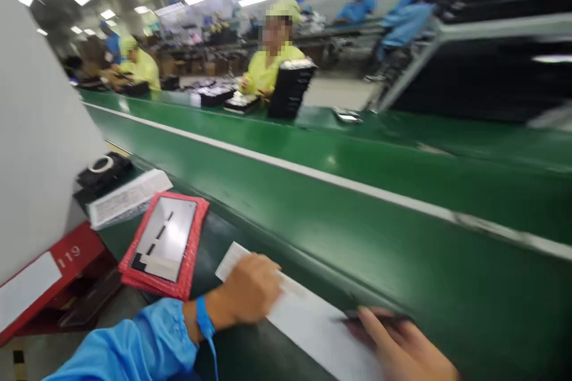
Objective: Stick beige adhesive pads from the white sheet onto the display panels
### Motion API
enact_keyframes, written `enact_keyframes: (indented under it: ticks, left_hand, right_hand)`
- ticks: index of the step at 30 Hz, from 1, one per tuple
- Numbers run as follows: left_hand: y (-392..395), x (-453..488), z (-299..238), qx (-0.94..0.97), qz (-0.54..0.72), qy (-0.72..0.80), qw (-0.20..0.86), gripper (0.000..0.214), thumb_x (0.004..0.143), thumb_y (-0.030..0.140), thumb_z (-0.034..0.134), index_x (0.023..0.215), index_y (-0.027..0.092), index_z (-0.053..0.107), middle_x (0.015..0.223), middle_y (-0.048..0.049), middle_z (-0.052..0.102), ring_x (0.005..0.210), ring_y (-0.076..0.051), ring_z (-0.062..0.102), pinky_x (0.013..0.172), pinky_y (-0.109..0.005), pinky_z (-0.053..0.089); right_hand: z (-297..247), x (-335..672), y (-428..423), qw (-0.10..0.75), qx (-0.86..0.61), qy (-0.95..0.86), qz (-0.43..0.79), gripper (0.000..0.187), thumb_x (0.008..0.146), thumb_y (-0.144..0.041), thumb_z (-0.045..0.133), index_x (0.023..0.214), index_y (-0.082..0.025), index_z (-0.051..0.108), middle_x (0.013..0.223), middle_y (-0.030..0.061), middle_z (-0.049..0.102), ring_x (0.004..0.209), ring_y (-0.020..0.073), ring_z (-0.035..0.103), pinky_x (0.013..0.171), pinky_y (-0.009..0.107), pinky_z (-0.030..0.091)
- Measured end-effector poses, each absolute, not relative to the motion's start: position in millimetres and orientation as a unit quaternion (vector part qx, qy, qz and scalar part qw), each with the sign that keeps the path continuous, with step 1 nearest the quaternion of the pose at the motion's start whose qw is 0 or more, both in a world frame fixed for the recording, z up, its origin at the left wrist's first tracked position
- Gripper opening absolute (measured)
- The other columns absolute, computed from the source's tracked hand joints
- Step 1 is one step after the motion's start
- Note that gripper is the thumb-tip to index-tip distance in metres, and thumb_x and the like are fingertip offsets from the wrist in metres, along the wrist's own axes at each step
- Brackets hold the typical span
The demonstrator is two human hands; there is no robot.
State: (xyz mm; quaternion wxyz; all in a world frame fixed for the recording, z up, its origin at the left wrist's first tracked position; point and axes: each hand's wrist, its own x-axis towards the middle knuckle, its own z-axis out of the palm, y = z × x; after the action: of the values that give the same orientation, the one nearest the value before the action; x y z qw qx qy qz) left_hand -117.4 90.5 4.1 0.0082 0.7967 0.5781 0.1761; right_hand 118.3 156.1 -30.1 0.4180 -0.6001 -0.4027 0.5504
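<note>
A long white paper sheet [308,321] lies slantwise on the dark green worktop. My left hand [252,289], with a blue wrist strap and blue sleeve, is curled over its upper part. Those fingers are closed, and whatever they hold is hidden. My right hand [402,345] is over the lower right of the sheet, pinching a thin dark pen-like tool [379,317] that points left; motion blurs its kind. Left of my left hand lies a flat panel [167,232] with a silvery back and black strips, on red bubble wrap [196,250].
A green conveyor belt [313,196] with a white edge strip runs along the far side. At left are a printed sheet [129,196], a tape roll on a black object [105,166] and a red bin marked 119 [74,256]. Co-workers in yellow [272,65] sit opposite beside black trays [290,89].
</note>
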Motion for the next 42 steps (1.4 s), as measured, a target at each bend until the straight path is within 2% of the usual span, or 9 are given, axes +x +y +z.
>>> enact_keyframes:
  ticks: [1, 3, 6, 11, 16, 22, 30, 35, 42]
  left_hand:
    - [93.0, -120.1, 6.1, 0.789, 0.185, 0.585, 0.024, 0.022, 0.104, 0.025, 0.047, 0.105, 0.013, 0.066, 0.118, -0.0109, 0.071, 0.111, -0.023, 0.062, 0.101, -0.038, 0.046]
    - [97.4, -123.8, 5.9, 0.785, 0.196, 0.586, 0.053, 0.025, 0.106, 0.024, 0.044, 0.11, 0.012, 0.066, 0.123, -0.0125, 0.069, 0.117, -0.025, 0.06, 0.105, -0.041, 0.045]
    - [98.8, -122.9, 3.7, 0.807, 0.189, 0.553, 0.083, 0.025, 0.104, 0.033, 0.054, 0.119, 0.016, 0.065, 0.132, -0.0093, 0.066, 0.125, -0.024, 0.058, 0.11, -0.039, 0.043]
    - [99.2, -114.8, 1.3, 0.826, 0.152, 0.535, 0.089, 0.047, 0.097, 0.043, 0.067, 0.134, 0.016, 0.057, 0.144, -0.0108, 0.059, 0.133, -0.027, 0.05, 0.109, -0.042, 0.043]
    - [98.7, -103.7, 0.5, 0.817, 0.142, 0.553, 0.086, 0.04, 0.098, 0.048, 0.064, 0.124, 0.017, 0.059, 0.134, -0.0095, 0.06, 0.125, -0.026, 0.05, 0.105, -0.042, 0.044]
    - [95.4, -94.6, 5.0, 0.806, 0.132, 0.571, 0.083, 0.041, 0.096, 0.045, 0.067, 0.125, 0.018, 0.056, 0.13, -0.0089, 0.056, 0.123, -0.024, 0.05, 0.101, -0.04, 0.043]
    - [94.9, -93.5, 8.3, 0.807, 0.131, 0.57, 0.079, 0.042, 0.097, 0.046, 0.066, 0.126, 0.017, 0.057, 0.132, -0.01, 0.056, 0.124, -0.025, 0.05, 0.102, -0.04, 0.042]
    - [94.6, -92.2, 8.1, 0.805, 0.133, 0.572, 0.085, 0.041, 0.096, 0.044, 0.067, 0.125, 0.017, 0.057, 0.133, -0.0097, 0.056, 0.125, -0.025, 0.05, 0.104, -0.04, 0.042]
    - [93.8, -91.3, 10.2, 0.804, 0.131, 0.573, 0.093, 0.042, 0.098, 0.043, 0.065, 0.13, 0.017, 0.057, 0.135, -0.0105, 0.056, 0.126, -0.026, 0.05, 0.104, -0.041, 0.042]
  right_hand:
    - [-29.6, 118.9, 156.8, 0.433, -0.596, -0.37, 0.566, 0.096, 0.036, -0.078, 0.095, 0.101, -0.015, 0.062, 0.097, 0.0134, 0.066, 0.08, 0.0264, 0.066, 0.065, 0.032, 0.061]
    - [-26.6, 119.4, 158.9, 0.45, -0.598, -0.34, 0.57, 0.092, 0.037, -0.069, 0.096, 0.099, -0.012, 0.06, 0.092, 0.013, 0.066, 0.076, 0.0241, 0.066, 0.066, 0.03, 0.061]
    - [-18.9, 119.7, 159.1, 0.467, -0.617, -0.318, 0.547, 0.091, 0.037, -0.067, 0.097, 0.099, -0.011, 0.06, 0.087, 0.0119, 0.065, 0.071, 0.0217, 0.065, 0.062, 0.026, 0.059]
    - [-5.2, 122.4, 154.1, 0.464, -0.615, -0.308, 0.558, 0.095, 0.032, -0.066, 0.1, 0.097, -0.011, 0.059, 0.087, 0.0143, 0.066, 0.07, 0.0221, 0.066, 0.061, 0.025, 0.059]
    - [0.4, 112.0, 160.0, 0.489, -0.581, -0.372, 0.534, 0.083, 0.046, -0.067, 0.099, 0.095, -0.012, 0.06, 0.09, 0.0129, 0.067, 0.077, 0.0222, 0.068, 0.067, 0.026, 0.061]
    - [-10.0, 95.9, 169.9, 0.473, -0.566, -0.416, 0.531, 0.079, 0.053, -0.068, 0.095, 0.096, -0.012, 0.058, 0.091, 0.0158, 0.067, 0.072, 0.0209, 0.066, 0.046, 0.017, 0.044]
    - [-9.6, 99.4, 164.5, 0.454, -0.583, -0.449, 0.502, 0.06, 0.066, -0.058, 0.087, 0.096, -0.014, 0.06, 0.093, 0.0147, 0.068, 0.071, 0.0202, 0.066, 0.048, 0.018, 0.045]
    - [-5.9, 100.3, 162.0, 0.445, -0.596, -0.463, 0.481, 0.053, 0.069, -0.056, 0.083, 0.095, -0.016, 0.06, 0.091, 0.0119, 0.068, 0.072, 0.0205, 0.066, 0.049, 0.018, 0.045]
    - [-6.9, 99.8, 162.2, 0.436, -0.597, -0.464, 0.488, 0.054, 0.068, -0.056, 0.084, 0.094, -0.015, 0.061, 0.09, 0.0121, 0.068, 0.071, 0.02, 0.066, 0.05, 0.018, 0.045]
